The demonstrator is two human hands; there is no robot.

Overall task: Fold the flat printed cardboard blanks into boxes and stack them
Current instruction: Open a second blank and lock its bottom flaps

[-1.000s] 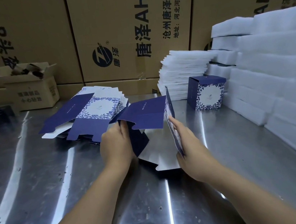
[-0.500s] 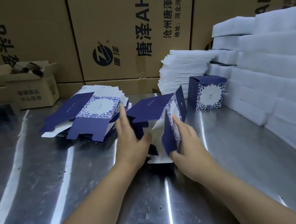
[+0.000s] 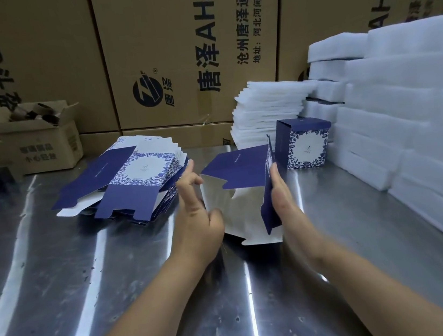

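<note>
A half-opened blue and white box blank (image 3: pixel 241 190) lies on its side on the steel table (image 3: pixel 89 284), its white inside facing me. My left hand (image 3: pixel 197 216) presses its left wall, thumb at the opening and index finger raised. My right hand (image 3: pixel 285 201) lies flat against its right wall. A pile of flat printed blanks (image 3: pixel 132 182) rests to the left. One finished box (image 3: pixel 303 143) stands upright behind the blank, to the right.
White foam sheets (image 3: pixel 266 111) are stacked at the back, and thick foam blocks (image 3: pixel 411 120) fill the right side. Large brown cartons (image 3: pixel 184 45) wall off the rear. A small open carton (image 3: pixel 39 138) sits at the back left.
The blank went from a flat sheet to a squared-up sleeve between my hands. My left hand moved from under it to its left wall, and my right hand slid along the right wall.
</note>
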